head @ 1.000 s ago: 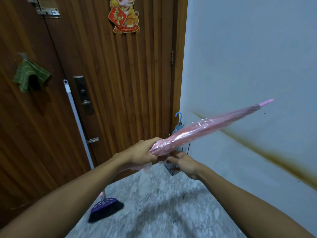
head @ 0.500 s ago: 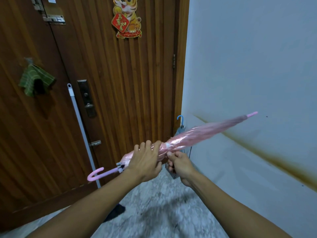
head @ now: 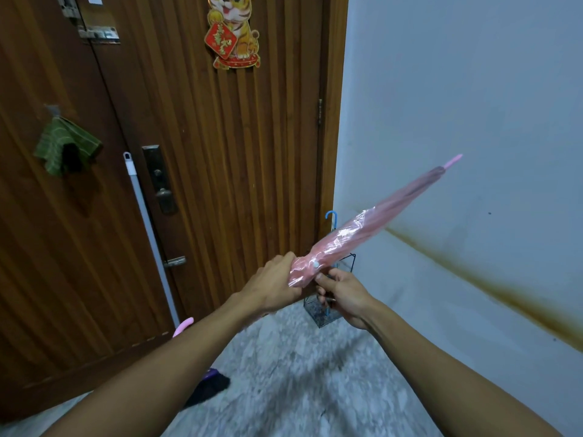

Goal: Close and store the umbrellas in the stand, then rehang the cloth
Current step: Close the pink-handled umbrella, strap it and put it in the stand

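Observation:
A folded pink umbrella slants up to the right, tip toward the white wall; its pink hook handle peeks out below my left forearm. My left hand wraps around the gathered canopy near its lower end. My right hand pinches the canopy's strap just beside it, under a white snap. Behind my hands, a wire umbrella stand sits in the corner on the floor with a blue-handled umbrella in it. A green cloth hangs on a door hook at the left.
A wooden door fills the left and centre, with a lock plate and a tiger decoration. A broom leans against the door, its dark head on the marble floor. The stained white wall is at the right.
The umbrella has tilted more steeply, tip higher. My left hand has slid along the canopy and closed around it; my right hand has shifted to the strap beneath.

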